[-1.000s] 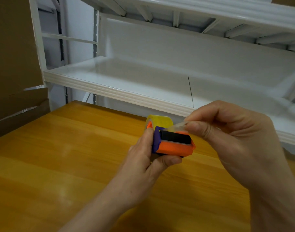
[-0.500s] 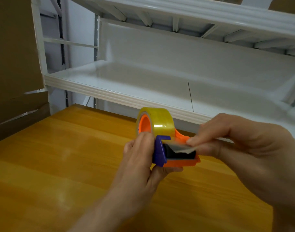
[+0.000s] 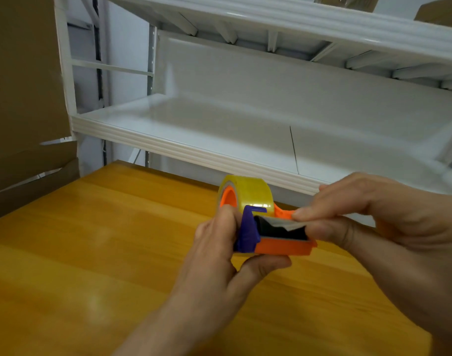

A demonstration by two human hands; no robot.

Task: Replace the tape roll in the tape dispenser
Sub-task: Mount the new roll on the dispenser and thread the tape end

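Right hand (image 3: 374, 222) has drawn tape end (image 3: 284, 224) over front edge of dispenser (image 3: 284, 248).

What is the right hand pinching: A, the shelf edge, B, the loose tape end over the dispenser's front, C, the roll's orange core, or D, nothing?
B: the right hand pinches the tape end drawn over the dispenser, which the left hand grips.

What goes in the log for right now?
left hand grips tape dispenser | right hand pinches tape end at its front | tape roll mounted
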